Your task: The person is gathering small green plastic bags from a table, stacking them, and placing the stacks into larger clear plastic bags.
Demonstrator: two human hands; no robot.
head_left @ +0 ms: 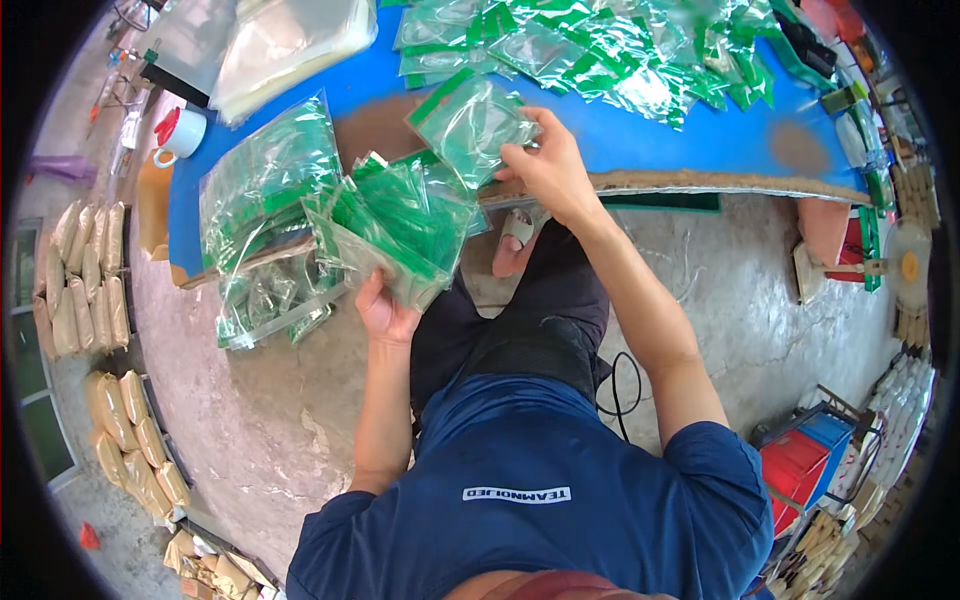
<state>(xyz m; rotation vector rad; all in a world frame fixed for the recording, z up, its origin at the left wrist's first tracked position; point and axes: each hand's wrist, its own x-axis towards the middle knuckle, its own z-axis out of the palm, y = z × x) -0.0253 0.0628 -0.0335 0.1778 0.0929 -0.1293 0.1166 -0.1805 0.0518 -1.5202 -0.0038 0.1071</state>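
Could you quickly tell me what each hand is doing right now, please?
Left hand: closed, holding a stack of green-edged clear bags from below.
Right hand: closed, pinching a single bag.

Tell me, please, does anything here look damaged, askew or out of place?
Yes. The blue table top is worn through to brown in patches, and its front edge is frayed. A stack of green-edged clear bags overhangs the table's left edge. The left hand holds a bundle; the right hand pinches one bag.
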